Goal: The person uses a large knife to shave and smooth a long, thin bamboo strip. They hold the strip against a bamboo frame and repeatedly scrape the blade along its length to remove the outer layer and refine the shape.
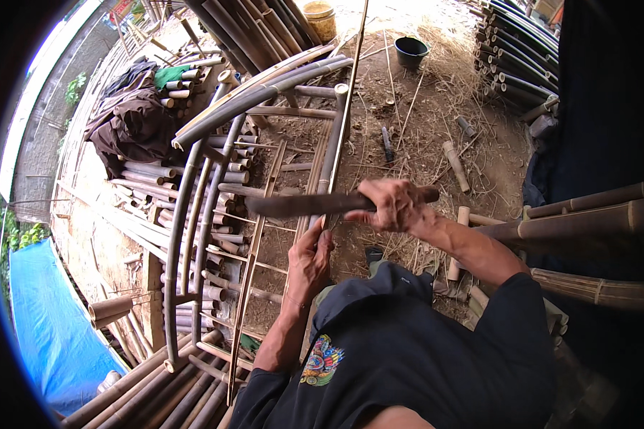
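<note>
My right hand (393, 205) grips the handle of a machete (297, 205), whose dark, slightly blurred blade points left across the front of me. Just below the blade, my left hand (312, 259) is closed round a long, thin bamboo strip (357, 61). That strip runs up and away past the top of the view, and the blade crosses it just above my left fingers. Whether the edge touches the strip I cannot tell. Left of my hands stands a frame of dark bamboo poles (176, 257) with crosspieces. More split bamboo strips (256, 250) lean between it and my left arm.
Stacked bamboo poles (515, 61) stand far right, with more dark poles (247, 32) at the back. A black bucket (411, 53) and a tan bucket (320, 23) sit on the dirt. Bamboo offcuts (456, 166) lie about. Brown cloth (136, 121) and blue tarp (46, 300) are left.
</note>
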`<state>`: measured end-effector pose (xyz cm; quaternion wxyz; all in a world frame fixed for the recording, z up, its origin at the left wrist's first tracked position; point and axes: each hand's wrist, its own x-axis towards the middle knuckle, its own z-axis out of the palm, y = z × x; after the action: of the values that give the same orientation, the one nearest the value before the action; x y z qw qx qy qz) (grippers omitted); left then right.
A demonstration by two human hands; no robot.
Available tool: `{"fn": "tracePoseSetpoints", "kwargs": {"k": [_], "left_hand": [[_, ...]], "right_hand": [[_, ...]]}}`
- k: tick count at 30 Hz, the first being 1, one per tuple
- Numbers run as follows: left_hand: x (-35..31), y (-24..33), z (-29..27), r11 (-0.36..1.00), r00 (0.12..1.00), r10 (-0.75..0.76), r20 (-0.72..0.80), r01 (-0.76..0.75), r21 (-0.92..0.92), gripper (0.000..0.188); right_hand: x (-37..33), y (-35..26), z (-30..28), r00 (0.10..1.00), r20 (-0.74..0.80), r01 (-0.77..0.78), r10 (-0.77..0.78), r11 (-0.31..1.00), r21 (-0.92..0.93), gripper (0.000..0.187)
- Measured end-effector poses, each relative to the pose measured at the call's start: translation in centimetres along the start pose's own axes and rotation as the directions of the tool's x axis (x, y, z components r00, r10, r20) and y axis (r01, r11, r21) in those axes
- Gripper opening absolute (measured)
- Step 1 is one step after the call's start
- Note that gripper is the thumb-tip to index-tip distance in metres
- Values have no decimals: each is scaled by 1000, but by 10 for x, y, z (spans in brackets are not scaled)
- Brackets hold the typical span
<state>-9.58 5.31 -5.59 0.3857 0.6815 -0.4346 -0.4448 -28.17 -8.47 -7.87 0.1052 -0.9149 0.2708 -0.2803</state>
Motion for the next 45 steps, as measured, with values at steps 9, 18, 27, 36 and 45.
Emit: {"fn": "tracePoseSetpoints", "kwargs": {"k": [9, 18, 27, 36, 45], "left_hand": [[-44, -18, -7, 994, 994, 105, 7, -105, -3, 32], [-80, -45, -34, 920, 955, 287, 77, -297, 254, 30], [-94, -53, -45, 873, 940, 324, 109, -342, 349, 34], [-100, -57, -50, 863, 937, 321, 136, -349, 366, 36], [-144, -110, -69, 904, 965, 207, 160, -251, 346, 27]], "right_hand": [[1, 23, -12, 974, -44, -223, 223, 975, 0, 63], [1, 68, -32, 939, -49, -343, 342, 939, -10, 68], [-6, 76, -39, 994, -98, 31, -44, 990, -134, 63], [-3, 96, -52, 988, -37, -150, 147, 982, -112, 61], [-1, 242, -160, 706, -283, -703, 650, 691, -168, 73]]}}
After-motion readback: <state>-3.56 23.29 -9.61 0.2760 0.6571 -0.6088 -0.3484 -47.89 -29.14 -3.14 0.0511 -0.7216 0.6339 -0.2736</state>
